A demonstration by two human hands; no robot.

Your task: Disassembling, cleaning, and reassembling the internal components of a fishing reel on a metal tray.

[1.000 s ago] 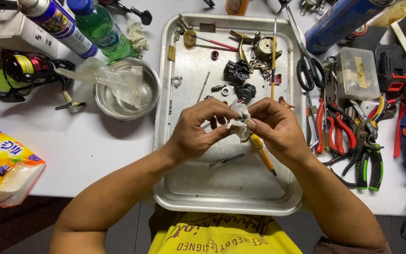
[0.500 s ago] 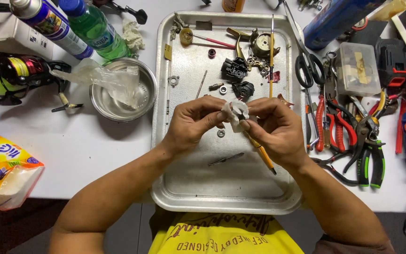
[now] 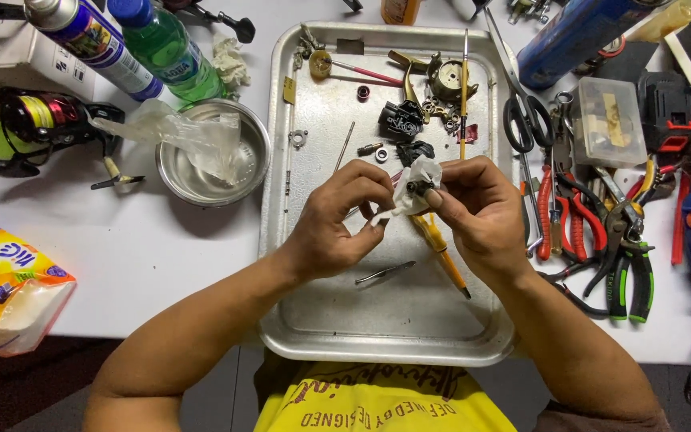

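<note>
There is one view only, from a camera on the person's head, looking almost straight down at the white table. It sits close, with the metal tray central and the forearms entering from the bottom edge.

A small dark metal part, round-ended, sits wrapped in a crumpled white tissue (bunched loosely around it), held up above the metal tray near its middle.
</note>
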